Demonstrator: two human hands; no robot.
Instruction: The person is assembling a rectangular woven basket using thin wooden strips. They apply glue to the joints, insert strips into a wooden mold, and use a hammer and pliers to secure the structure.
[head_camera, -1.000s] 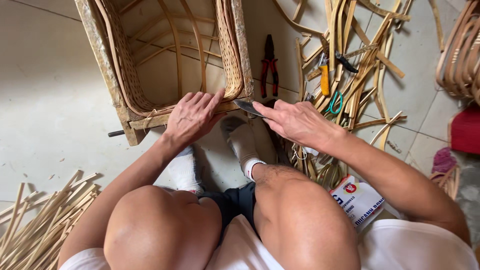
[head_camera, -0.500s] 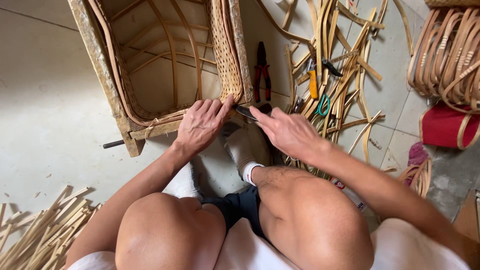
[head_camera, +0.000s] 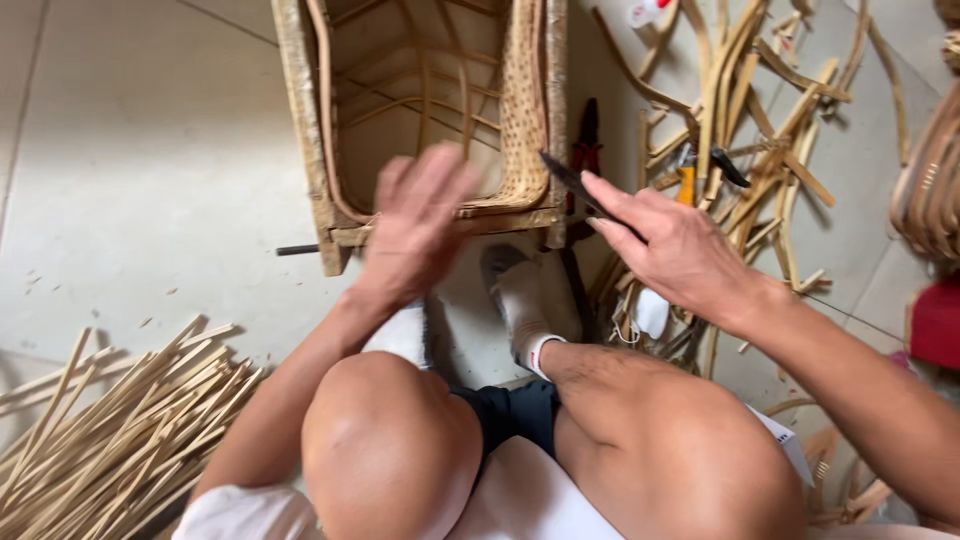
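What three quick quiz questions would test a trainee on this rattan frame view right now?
1. True or false: the right hand holds a dark blade.
2. Where does the bundle of pale cane strips lie? A) lower left on the floor B) inside the frame C) on the knee
3. Fill in: the left hand, blurred, is over the near rail of the wooden ____.

Key: 1 true; 2 A; 3 frame. The red-handled pliers lie on the floor beside the frame, untouched.
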